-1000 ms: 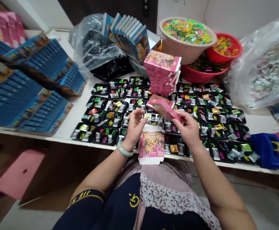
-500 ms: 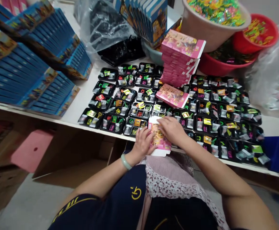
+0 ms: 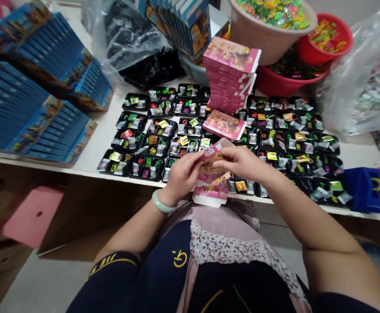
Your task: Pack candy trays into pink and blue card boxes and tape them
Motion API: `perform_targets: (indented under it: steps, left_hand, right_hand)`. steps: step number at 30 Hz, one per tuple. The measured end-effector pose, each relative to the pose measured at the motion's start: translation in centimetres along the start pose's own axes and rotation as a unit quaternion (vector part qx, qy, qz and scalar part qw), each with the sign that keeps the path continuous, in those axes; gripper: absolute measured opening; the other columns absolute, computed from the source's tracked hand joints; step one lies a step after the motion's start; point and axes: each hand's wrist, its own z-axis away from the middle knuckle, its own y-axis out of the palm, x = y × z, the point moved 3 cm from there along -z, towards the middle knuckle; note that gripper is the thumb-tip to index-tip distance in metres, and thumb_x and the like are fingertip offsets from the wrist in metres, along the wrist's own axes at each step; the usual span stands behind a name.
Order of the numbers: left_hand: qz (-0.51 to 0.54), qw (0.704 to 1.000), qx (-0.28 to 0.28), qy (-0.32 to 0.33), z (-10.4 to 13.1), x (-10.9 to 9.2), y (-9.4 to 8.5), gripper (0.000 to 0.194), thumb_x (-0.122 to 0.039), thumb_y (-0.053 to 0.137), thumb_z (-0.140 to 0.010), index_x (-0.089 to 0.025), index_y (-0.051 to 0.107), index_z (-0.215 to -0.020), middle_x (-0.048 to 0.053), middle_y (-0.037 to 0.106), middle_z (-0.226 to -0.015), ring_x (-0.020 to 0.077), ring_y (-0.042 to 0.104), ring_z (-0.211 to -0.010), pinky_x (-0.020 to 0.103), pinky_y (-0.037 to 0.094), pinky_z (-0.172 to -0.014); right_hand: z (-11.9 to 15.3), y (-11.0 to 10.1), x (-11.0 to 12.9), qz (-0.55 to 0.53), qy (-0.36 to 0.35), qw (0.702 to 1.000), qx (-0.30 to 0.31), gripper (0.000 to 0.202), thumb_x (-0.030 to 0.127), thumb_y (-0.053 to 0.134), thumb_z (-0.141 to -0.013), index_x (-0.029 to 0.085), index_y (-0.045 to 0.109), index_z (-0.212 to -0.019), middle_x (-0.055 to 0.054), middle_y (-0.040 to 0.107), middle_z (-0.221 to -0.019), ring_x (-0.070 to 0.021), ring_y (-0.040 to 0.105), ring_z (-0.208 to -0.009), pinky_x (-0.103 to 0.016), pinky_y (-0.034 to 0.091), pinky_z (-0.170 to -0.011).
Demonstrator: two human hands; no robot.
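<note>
Between my hands, at the table's front edge, is a pink printed carton (image 3: pixel 205 169) with its upper end raised. My left hand (image 3: pixel 184 174) grips its left side, fingers mostly hidden behind it. My right hand (image 3: pixel 242 163) pinches the carton's right upper edge between thumb and fingers. Another pink printed carton (image 3: pixel 211 192) with a white flap lies just below it, near my apron; whether the two are joined I cannot tell. Beyond my hands one flat pink carton (image 3: pixel 224 124) rests on the trays, in front of a tall stack of pink cartons (image 3: pixel 231 54).
Black trays (image 3: pixel 147 168) of small wrapped pieces cover the table (image 3: pixel 85 158). Blue boxes (image 3: pixel 30 104) stand at the left. Behind are a beige bucket (image 3: pixel 258 39), a red bucket (image 3: pixel 327 54) and a plastic bag (image 3: pixel 356 91). A blue bin (image 3: pixel 359 189) sits at the right edge.
The carton that lay flat under both hands is now lifted and tilted, gripped at its sides. A second printed part shows beneath it. The head view has shifted slightly.
</note>
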Motion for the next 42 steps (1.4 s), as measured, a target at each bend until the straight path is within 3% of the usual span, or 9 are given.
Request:
perform_targets:
  steps: [6,9,12,18,21,27,30,34,42]
  left_hand:
    - [-0.045,0.993,0.102,0.046,-2.6,-0.6,0.3,0.046,-0.027,0.053,-0.093,-0.017,0.047,-0.138,0.013,0.058,-0.136,0.0248,0.058,-0.124,0.043,0.05,-0.105]
    - [0.028,0.998,0.051,-0.01,-2.5,0.2,0.3,0.039,-0.027,0.052,-0.093,-0.02,0.054,-0.132,0.009,0.063,-0.13,0.0213,0.062,-0.118,0.04,0.051,-0.104]
    - [0.164,0.977,-0.046,-0.13,-1.8,1.8,0.5,0.039,-0.035,0.061,-0.088,-0.02,0.06,-0.124,0.008,0.068,-0.121,0.0216,0.065,-0.11,0.04,0.054,-0.099]
    - [0.425,0.863,0.069,-0.265,0.4,3.0,3.9,0.046,-0.045,0.071,-0.08,-0.02,0.059,-0.117,0.01,0.072,-0.106,0.0221,0.071,-0.087,0.039,0.061,-0.079]
    - [0.426,0.872,0.093,-0.221,1.5,2.4,4.6,0.072,-0.041,0.072,-0.079,-0.029,0.037,-0.141,0.011,0.064,-0.125,0.0236,0.068,-0.102,0.04,0.059,-0.087]
    - [0.237,0.946,0.202,-0.089,3.6,0.6,3.9,0.043,-0.033,0.066,-0.085,-0.024,0.056,-0.126,0.011,0.061,-0.123,0.0217,0.062,-0.108,0.035,0.056,-0.09]
    - [0.194,0.962,0.191,-0.037,3.3,-0.3,3.2,0.023,-0.033,0.061,-0.088,-0.021,0.068,-0.107,0.009,0.067,-0.102,0.0203,0.064,-0.096,0.035,0.056,-0.086]
    - [0.23,0.956,0.157,-0.09,2.0,-1.2,3.6,0.022,-0.029,0.052,-0.094,-0.019,0.07,-0.099,0.009,0.071,-0.098,0.0184,0.067,-0.093,0.031,0.057,-0.082]
    - [0.244,0.951,0.188,-0.004,0.9,-2.9,3.9,0.012,-0.024,0.062,-0.089,-0.018,0.068,-0.097,0.008,0.073,-0.097,0.0163,0.069,-0.09,0.029,0.056,-0.082]
  right_hand:
    - [-0.1,-1.1,-0.1,-0.068,0.012,0.997,-0.039,0.018,0.034,0.059,-0.087,0.019,0.068,-0.082,0.0,0.063,-0.076,-0.0145,0.059,-0.072,-0.03,0.049,-0.066]
    - [1.6,-1.0,0.5,0.004,-0.042,0.986,-0.159,0.024,0.033,0.058,-0.089,0.024,0.066,-0.11,-0.006,0.066,-0.104,-0.0238,0.061,-0.102,-0.041,0.052,-0.086]
    - [3.7,0.1,-0.3,0.032,-0.044,0.961,-0.27,0.067,0.036,0.065,-0.085,0.026,0.037,-0.145,-0.012,0.056,-0.132,-0.0308,0.051,-0.124,-0.047,0.05,-0.097]
    - [5.6,3.1,-5.7,-0.183,0.044,0.959,-0.209,0.088,0.036,0.065,-0.084,0.029,0.012,-0.153,-0.005,0.07,-0.099,-0.0218,0.068,-0.087,-0.041,0.059,-0.08]
    - [7.8,3.6,-7.2,-0.205,0.05,0.955,-0.208,0.092,0.032,0.068,-0.082,0.034,0.009,-0.153,-0.004,0.068,-0.105,-0.0175,0.069,-0.08,-0.036,0.059,-0.074]
    - [13.3,4.6,-6.7,-0.086,0.055,0.984,-0.147,0.052,0.031,0.063,-0.087,0.033,0.048,-0.137,-0.005,0.068,-0.104,-0.0189,0.068,-0.082,-0.036,0.059,-0.073]
    - [14.2,4.5,-5.2,-0.038,0.011,0.976,-0.214,0.023,0.028,0.057,-0.091,0.03,0.065,-0.113,-0.006,0.068,-0.102,-0.0209,0.066,-0.093,-0.039,0.056,-0.082]
    - [13.5,4.0,-4.6,-0.121,0.036,0.942,-0.312,0.018,0.029,0.056,-0.091,0.027,0.063,-0.108,-0.007,0.066,-0.105,-0.0201,0.064,-0.098,-0.036,0.056,-0.081]
    - [12.5,2.7,-3.7,-0.172,0.012,0.962,-0.21,0.007,0.03,0.062,-0.087,0.024,0.06,-0.088,-0.004,0.061,-0.096,-0.0177,0.06,-0.092,-0.029,0.053,-0.068]
